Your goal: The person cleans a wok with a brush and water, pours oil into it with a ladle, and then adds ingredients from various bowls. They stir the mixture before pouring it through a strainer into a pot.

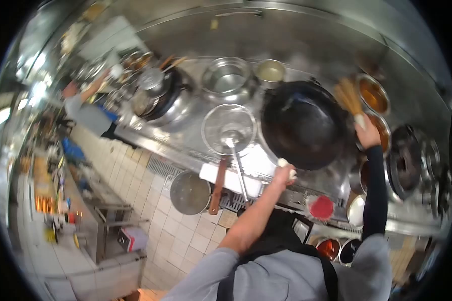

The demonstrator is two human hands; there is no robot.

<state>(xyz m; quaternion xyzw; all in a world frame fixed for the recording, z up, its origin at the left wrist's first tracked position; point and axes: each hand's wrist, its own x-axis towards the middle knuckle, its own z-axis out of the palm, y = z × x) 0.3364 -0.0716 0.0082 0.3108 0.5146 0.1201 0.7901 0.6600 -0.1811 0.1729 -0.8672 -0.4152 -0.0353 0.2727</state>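
My left hand (283, 175) is closed around a white cloth (284, 162) at the near edge of a large black wok (301, 125). Any wok handle under that cloth is hidden. In my right hand (368, 134) is a bamboo wok brush (348, 96), its bristles pointing up beside the wok's right rim. The wok sits over the stove, with dark, bare metal showing inside. Left of it lies a round mesh strainer (229, 120), with a metal ladle (232, 139) resting in it. Two bowls of orange-brown liquid (373, 97) stand right of the brush.
A steel pot (226, 78) and a smaller pot of yellowish liquid (270, 71) stand behind. A bucket (190, 192) is below the counter's front edge. Another person (88, 113) works at the far left. A red container (321, 206) sits near my front.
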